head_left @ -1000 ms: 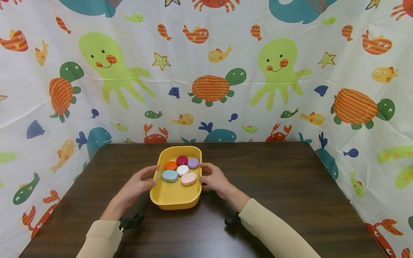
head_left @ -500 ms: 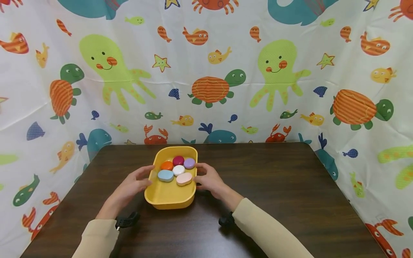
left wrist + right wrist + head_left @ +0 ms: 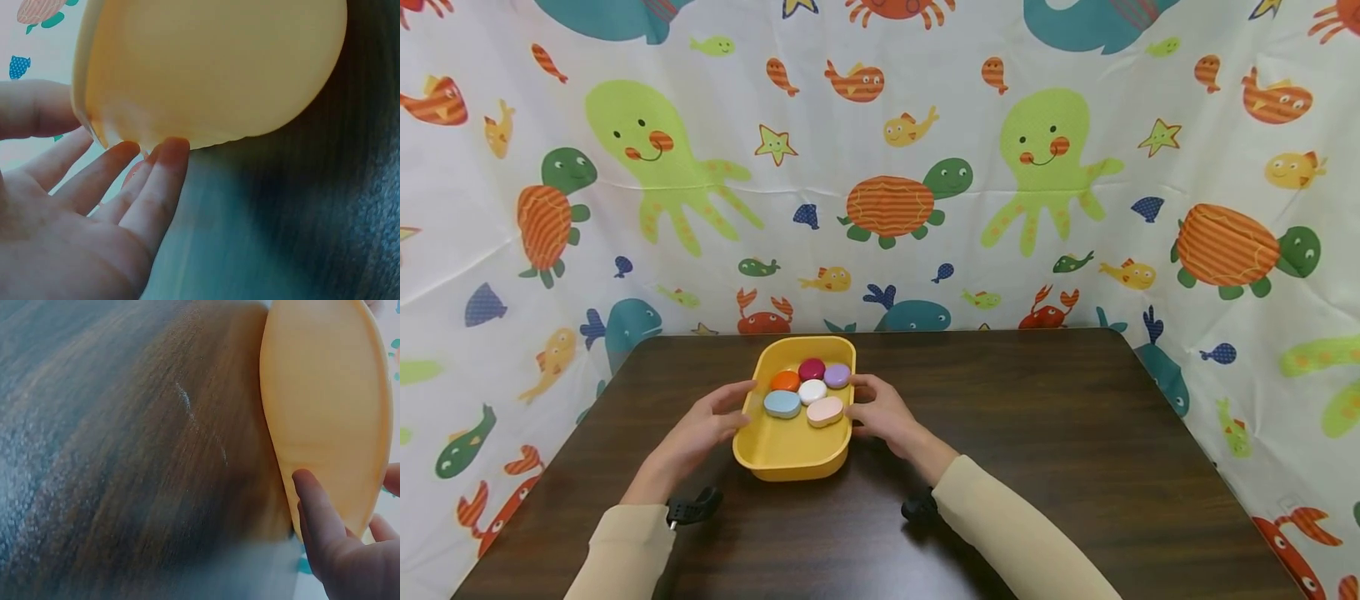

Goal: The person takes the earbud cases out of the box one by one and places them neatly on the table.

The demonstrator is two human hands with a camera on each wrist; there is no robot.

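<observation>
A yellow oblong tray (image 3: 790, 446) with rounded corners sits between my two hands on the dark table. Inside, toward its far end, lie several smooth rounded pieces: light blue (image 3: 782, 405), pink (image 3: 825, 412), white (image 3: 812, 392), orange (image 3: 786, 381), magenta (image 3: 812, 369) and lilac (image 3: 837, 376). My left hand (image 3: 696, 429) holds the tray's left side, its fingertips (image 3: 172, 150) against the outer wall. On the opposite side my right hand (image 3: 889, 421) holds the wall, one fingertip (image 3: 305, 481) pressing it from outside. The pieces are hidden in both wrist views.
Dark wood table surface (image 3: 1015, 417) extends to the right of the tray and in front of it. A white cloth printed with sea animals (image 3: 910, 125) hangs behind the table and along both sides. Each wrist wears a black strap (image 3: 695, 506).
Both hands and the tray have shifted a little to the left, mostly in the first half second, and slightly farther away since. The pieces keep their arrangement inside.
</observation>
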